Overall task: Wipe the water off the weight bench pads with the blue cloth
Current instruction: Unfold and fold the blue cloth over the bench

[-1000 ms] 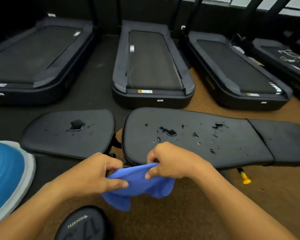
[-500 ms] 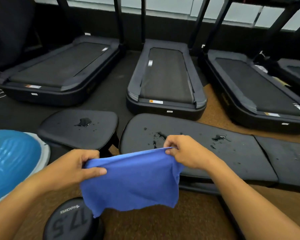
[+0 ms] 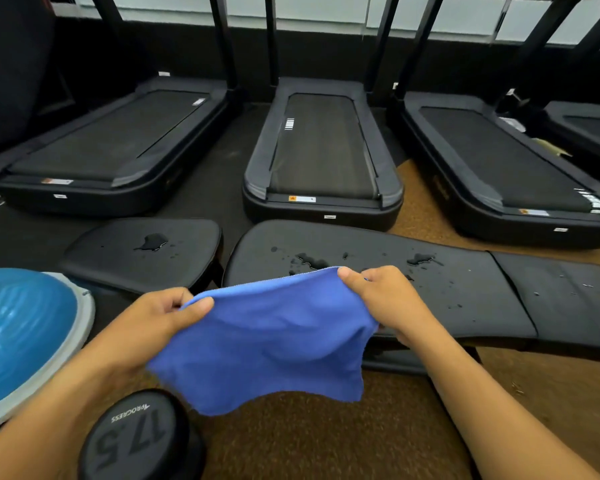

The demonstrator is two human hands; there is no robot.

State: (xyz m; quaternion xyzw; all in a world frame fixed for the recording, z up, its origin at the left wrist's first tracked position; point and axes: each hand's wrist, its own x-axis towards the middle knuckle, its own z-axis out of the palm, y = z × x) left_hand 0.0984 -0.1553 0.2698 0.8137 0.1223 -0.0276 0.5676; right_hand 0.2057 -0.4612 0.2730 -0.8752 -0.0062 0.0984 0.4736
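The blue cloth (image 3: 271, 341) hangs spread out between my hands, in front of the bench. My left hand (image 3: 156, 317) pinches its left top corner and my right hand (image 3: 378, 299) pinches its right top corner. Behind it lies the long black back pad (image 3: 447, 285), with puddles and drops of water across its top. To the left, the short black seat pad (image 3: 118, 258) carries one puddle (image 3: 151, 242) and a few drops. A third pad section (image 3: 568, 289) at the right has small drops. The cloth hides part of the back pad's near edge.
A blue balance dome (image 3: 18, 337) sits at the left. A black 17.5 dumbbell (image 3: 136, 441) stands near my left forearm. Three treadmills (image 3: 321, 157) line the floor behind the bench. Brown floor mat (image 3: 326, 438) lies in front.
The cloth went from bunched between my hands to spread open. My hands have moved apart and lifted it slightly, and my view has tilted up and nearer the bench.
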